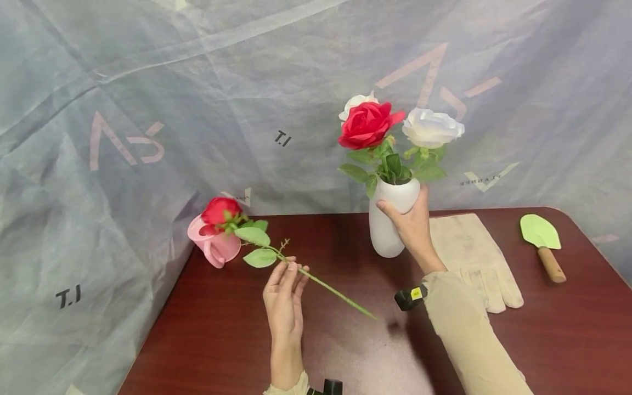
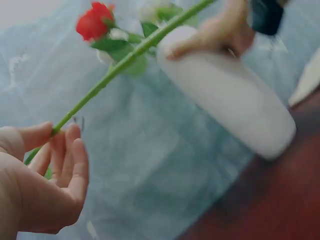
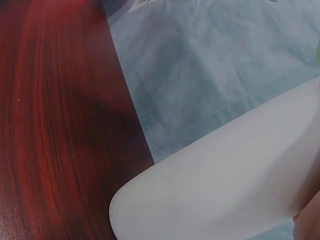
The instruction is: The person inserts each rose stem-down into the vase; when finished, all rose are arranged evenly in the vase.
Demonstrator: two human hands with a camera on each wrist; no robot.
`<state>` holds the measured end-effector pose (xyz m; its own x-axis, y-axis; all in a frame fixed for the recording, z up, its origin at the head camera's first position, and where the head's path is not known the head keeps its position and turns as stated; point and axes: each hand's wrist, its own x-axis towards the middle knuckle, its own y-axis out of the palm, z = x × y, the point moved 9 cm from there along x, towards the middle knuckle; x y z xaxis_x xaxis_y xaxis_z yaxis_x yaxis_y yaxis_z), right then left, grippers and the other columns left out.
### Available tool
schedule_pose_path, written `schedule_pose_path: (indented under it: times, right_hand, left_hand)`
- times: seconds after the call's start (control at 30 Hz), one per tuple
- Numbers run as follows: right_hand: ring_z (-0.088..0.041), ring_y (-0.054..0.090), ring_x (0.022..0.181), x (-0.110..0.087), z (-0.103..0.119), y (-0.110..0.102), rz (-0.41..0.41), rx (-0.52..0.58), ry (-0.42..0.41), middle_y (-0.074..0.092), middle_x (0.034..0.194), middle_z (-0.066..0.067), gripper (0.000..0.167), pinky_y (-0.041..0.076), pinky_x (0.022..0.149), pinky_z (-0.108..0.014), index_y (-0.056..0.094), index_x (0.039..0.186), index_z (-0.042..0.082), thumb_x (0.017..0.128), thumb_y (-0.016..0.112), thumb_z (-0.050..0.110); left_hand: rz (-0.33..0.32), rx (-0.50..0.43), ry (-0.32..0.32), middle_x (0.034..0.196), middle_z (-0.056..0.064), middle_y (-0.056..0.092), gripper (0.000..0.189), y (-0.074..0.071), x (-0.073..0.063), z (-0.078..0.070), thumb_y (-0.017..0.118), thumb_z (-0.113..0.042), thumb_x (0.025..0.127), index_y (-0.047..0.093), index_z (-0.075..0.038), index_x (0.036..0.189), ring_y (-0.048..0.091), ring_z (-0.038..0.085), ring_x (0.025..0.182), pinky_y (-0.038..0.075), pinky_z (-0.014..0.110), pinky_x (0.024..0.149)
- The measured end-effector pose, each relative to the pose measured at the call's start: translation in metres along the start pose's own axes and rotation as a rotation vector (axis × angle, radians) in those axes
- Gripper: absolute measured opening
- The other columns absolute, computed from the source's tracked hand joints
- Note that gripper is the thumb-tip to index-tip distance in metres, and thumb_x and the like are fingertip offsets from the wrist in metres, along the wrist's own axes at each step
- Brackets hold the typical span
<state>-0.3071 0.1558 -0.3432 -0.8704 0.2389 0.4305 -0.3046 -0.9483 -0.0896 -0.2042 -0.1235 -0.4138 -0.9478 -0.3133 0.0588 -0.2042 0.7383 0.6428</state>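
Observation:
My left hand point(image 1: 286, 299) pinches the green stem of a red rose point(image 1: 222, 215) between thumb and fingertips. The bloom points to the far left and overlaps a pink watering can point(image 1: 224, 246) in the head view; the bare stem end slants down to the right. My right hand point(image 1: 412, 225) grips a white vase point(image 1: 387, 233) near its neck, with the thumb across the front. One red rose point(image 1: 367, 126) and white roses point(image 1: 433, 129) stand in the vase. In the left wrist view the held stem point(image 2: 112, 75) crosses in front of the vase's mouth.
Cream work gloves point(image 1: 469, 252) lie on the dark red table point(image 1: 207, 340), just right of the vase. Farther right is a small trowel point(image 1: 542, 241) with a green blade and wooden handle. A grey cloth backdrop point(image 1: 222, 120) hangs behind the table and along its left side.

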Motion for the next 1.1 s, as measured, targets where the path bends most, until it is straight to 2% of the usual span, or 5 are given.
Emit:
schedule_pose_path:
  times: [0.17,0.33,0.57,0.83,1.1]
  right_hand:
    - [-0.017,0.048,0.094,0.0,0.001,-0.001,-0.006,-0.008,-0.016,0.047,0.113,-0.016,0.072,0.039,0.078,-0.031,0.03,0.129,-0.003,0.076,0.077,0.01]
    - [-0.019,0.048,0.095,0.0,0.002,-0.001,-0.006,-0.02,-0.015,0.047,0.115,-0.017,0.073,0.039,0.079,-0.031,0.03,0.131,-0.003,0.076,0.077,0.011]
    - [-0.018,0.046,0.099,0.0,0.001,0.0,0.004,-0.004,-0.01,0.046,0.117,-0.015,0.076,0.039,0.079,-0.029,0.028,0.133,-0.001,0.076,0.077,0.011]
    - [-0.017,0.047,0.096,0.0,0.001,0.0,-0.009,-0.018,-0.024,0.047,0.117,-0.015,0.075,0.038,0.077,-0.028,0.029,0.132,-0.002,0.076,0.077,0.01]
    - [-0.017,0.047,0.094,-0.001,0.002,0.0,-0.009,-0.035,-0.021,0.046,0.117,-0.016,0.076,0.038,0.076,-0.029,0.028,0.132,-0.002,0.076,0.077,0.011]
  left_hand:
    - [-0.02,-0.202,0.05,0.082,0.005,0.064,0.006,0.019,-0.003,-0.016,0.058,-0.003,0.091,0.064,-0.003,0.092,0.066,0.017,0.079,0.052,0.025,0.071]
    - [-0.055,-0.29,0.147,0.085,0.007,0.064,0.007,0.04,-0.006,-0.033,0.057,-0.005,0.092,0.063,-0.005,0.089,0.066,0.016,0.078,0.051,0.023,0.071]
    - [-0.089,-0.227,0.3,0.087,0.013,0.066,0.01,0.062,-0.01,-0.051,0.056,-0.006,0.093,0.063,0.001,0.091,0.066,0.018,0.076,0.052,0.025,0.07]
    - [-0.17,-0.041,0.557,0.083,0.023,0.066,0.012,0.082,-0.012,-0.053,0.065,-0.002,0.086,0.064,0.009,0.087,0.067,0.031,0.073,0.055,0.037,0.063]
    - [-0.114,0.113,0.675,0.08,0.02,0.067,0.015,0.113,0.003,-0.042,0.066,-0.002,0.085,0.066,0.013,0.086,0.066,0.037,0.072,0.055,0.042,0.063]
